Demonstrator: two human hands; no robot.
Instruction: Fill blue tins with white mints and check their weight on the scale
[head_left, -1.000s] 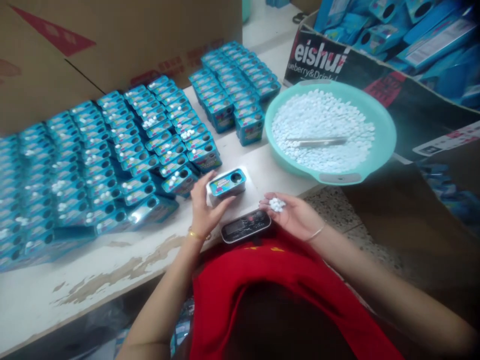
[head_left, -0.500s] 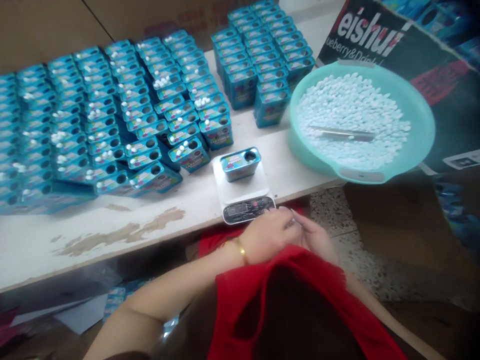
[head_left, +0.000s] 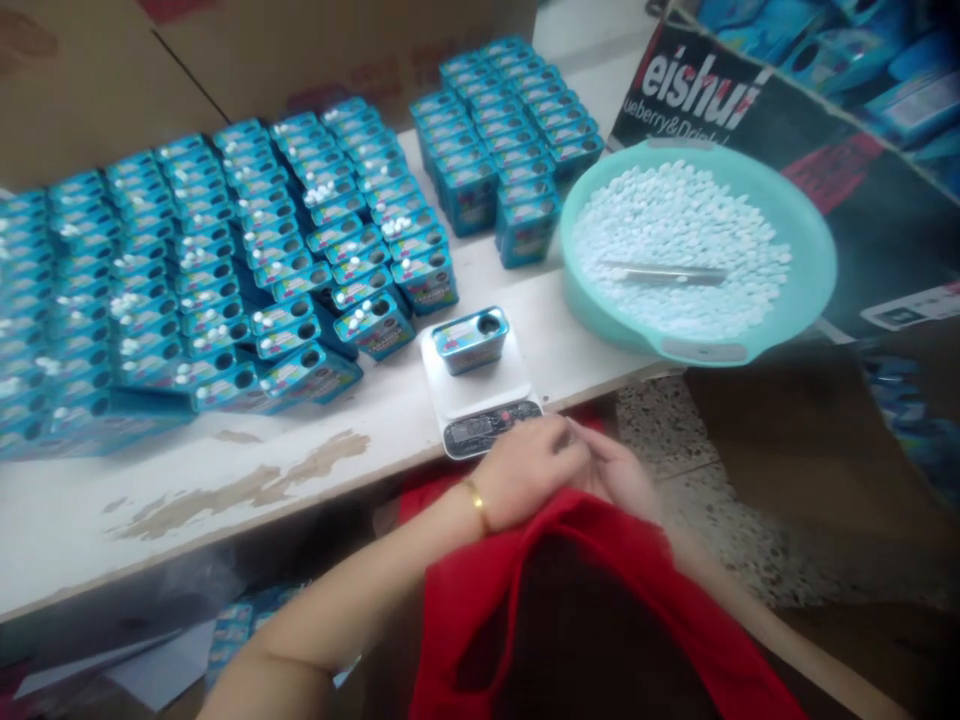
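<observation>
My left hand (head_left: 525,470), with a gold bangle at the wrist, meets my right hand (head_left: 619,475) at the table edge, above a red garment. Both hands are closed against each other with fingers curled inward; whatever is between them, if anything, is hidden. Just beyond the left fingers lies a white digital scale (head_left: 480,395), its dark display partly covered by that hand. A blue tin (head_left: 471,340) stands upright on the scale, with a dark round opening in its top. Neither hand touches the tin.
Rows of blue tins (head_left: 292,255) fill the left of the table (head_left: 247,500), many with white tablets on top. Another block of tins (head_left: 465,185) stands behind. At right, a turquoise basin (head_left: 814,250) holds white tablets and a metal tool (head_left: 664,273), beside a black printed carton (head_left: 847,230).
The view has shifted slightly, so the basin and scale appear a little further left. Both hands stay together at the table edge, and the tin remains on the scale.
</observation>
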